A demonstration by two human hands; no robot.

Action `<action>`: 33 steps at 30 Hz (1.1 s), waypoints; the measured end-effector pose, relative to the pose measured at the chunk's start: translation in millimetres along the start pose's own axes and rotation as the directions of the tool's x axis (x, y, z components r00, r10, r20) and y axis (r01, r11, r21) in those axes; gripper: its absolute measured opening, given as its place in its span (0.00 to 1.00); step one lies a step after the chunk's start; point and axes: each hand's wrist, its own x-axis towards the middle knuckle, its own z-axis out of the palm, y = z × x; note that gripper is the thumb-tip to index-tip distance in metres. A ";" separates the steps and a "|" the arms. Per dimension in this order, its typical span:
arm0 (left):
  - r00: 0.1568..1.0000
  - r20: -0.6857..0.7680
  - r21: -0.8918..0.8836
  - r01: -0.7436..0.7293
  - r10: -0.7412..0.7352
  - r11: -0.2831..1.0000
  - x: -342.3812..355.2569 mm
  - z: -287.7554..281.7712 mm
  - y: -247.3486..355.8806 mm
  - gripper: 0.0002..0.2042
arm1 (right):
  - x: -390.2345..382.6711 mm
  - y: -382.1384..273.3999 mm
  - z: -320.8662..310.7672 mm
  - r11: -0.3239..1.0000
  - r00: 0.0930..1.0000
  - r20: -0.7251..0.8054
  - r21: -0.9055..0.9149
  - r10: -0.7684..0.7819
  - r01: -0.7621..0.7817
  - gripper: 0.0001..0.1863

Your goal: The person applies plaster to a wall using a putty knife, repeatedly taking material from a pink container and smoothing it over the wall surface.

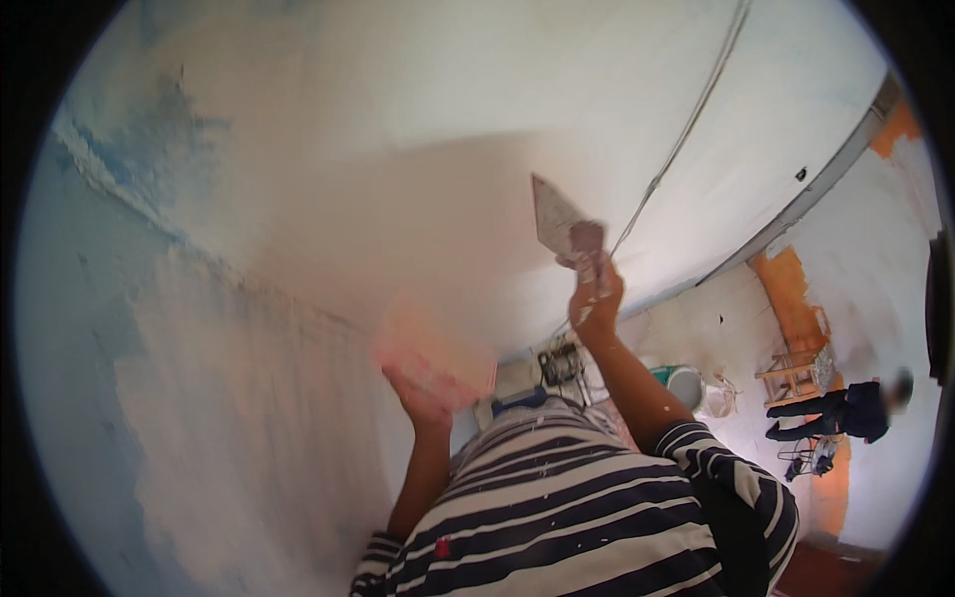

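Right hand (597, 294), fingers curled tight, grips a smeared, flat-bladed grey scraper (559, 217) just above and right of the frame's centre; left hand (424, 402), partly closed, holds a blurred, flat, pale-pink board (438, 360) at lower centre.

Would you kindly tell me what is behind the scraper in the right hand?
Behind the scraper, pale wall shows around its blade; the patch covered by the blade and the right hand cannot be seen.
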 end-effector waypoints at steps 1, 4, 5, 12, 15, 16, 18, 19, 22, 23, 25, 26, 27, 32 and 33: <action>0.999 -0.032 -0.045 0.038 -0.039 0.998 2.6 -1.1 0.1 0.32 | -2.5 -23.4 -5.6 0.991 0.997 0.041 0.113 0.072 -0.076 0.16; 0.999 -0.013 -0.055 0.032 -0.033 0.998 10.0 35.3 17.6 0.34 | -3.0 -61.7 -12.9 0.891 0.964 0.161 0.372 0.212 -0.259 0.16; 0.999 -0.033 -0.049 0.028 -0.030 0.998 10.7 49.6 24.3 0.34 | -2.4 -71.5 -13.8 0.797 0.945 0.212 0.510 0.247 -0.323 0.17; 0.941 0.228 -0.161 -0.218 0.251 0.963 15.8 70.8 46.4 0.35 | -23.0 -101.6 -10.6 0.926 0.983 0.175 0.359 0.056 -0.117 0.17; 0.872 0.333 -0.302 -0.261 0.358 0.917 22.1 69.7 58.7 0.35 | -26.0 -110.3 -23.9 0.968 0.972 0.182 0.226 -0.151 0.108 0.15; 0.852 0.360 -0.375 -0.241 0.381 0.895 22.8 69.0 63.2 0.35 | -22.7 -112.1 -28.9 0.954 0.921 0.252 0.125 -0.296 0.272 0.15; 0.848 0.388 -0.455 -0.165 0.362 0.875 23.2 67.3 71.8 0.34 | -16.4 -111.0 -28.6 0.890 0.850 0.270 0.077 -0.453 0.449 0.14; 0.840 0.425 -0.533 -0.068 0.337 0.843 23.3 65.0 74.3 0.34 | -15.2 -114.4 -27.3 0.833 0.774 0.355 0.023 -0.524 0.553 0.14; 0.799 0.481 -0.412 -0.158 0.362 0.897 31.3 57.2 85.7 0.34 | -10.5 -112.3 -29.6 0.716 0.632 0.480 -0.012 -0.609 0.698 0.13; 0.802 0.475 -0.405 -0.166 0.362 0.899 30.7 53.3 88.0 0.34 | -13.0 -112.4 -35.0 0.801 0.729 0.475 -0.081 -0.492 0.593 0.13; 0.835 0.427 -0.291 -0.236 0.347 0.927 32.1 50.3 90.1 0.35 | -20.0 -108.8 -56.2 0.857 0.882 0.391 -0.325 -0.264 0.401 0.13; 0.835 0.425 -0.285 -0.241 0.348 0.928 33.5 50.0 91.5 0.35 | -23.2 -104.9 -54.0 0.945 0.946 0.215 -0.169 -0.241 0.279 0.14; 0.839 0.403 -0.243 -0.288 0.366 0.926 36.5 50.3 90.7 0.37 | -19.1 -114.7 -50.8 0.950 0.930 0.258 -0.100 -0.262 0.296 0.15; 0.692 0.539 -0.368 -0.318 0.479 0.874 56.3 33.8 83.2 0.37 | 9.9 -176.0 -19.2 0.868 0.741 0.567 -0.087 -0.360 0.488 0.17; 0.813 0.483 -0.355 -0.158 0.326 0.921 49.9 38.7 91.4 0.37 | 11.7 -179.5 -12.9 0.887 0.728 0.613 -0.092 -0.308 0.453 0.18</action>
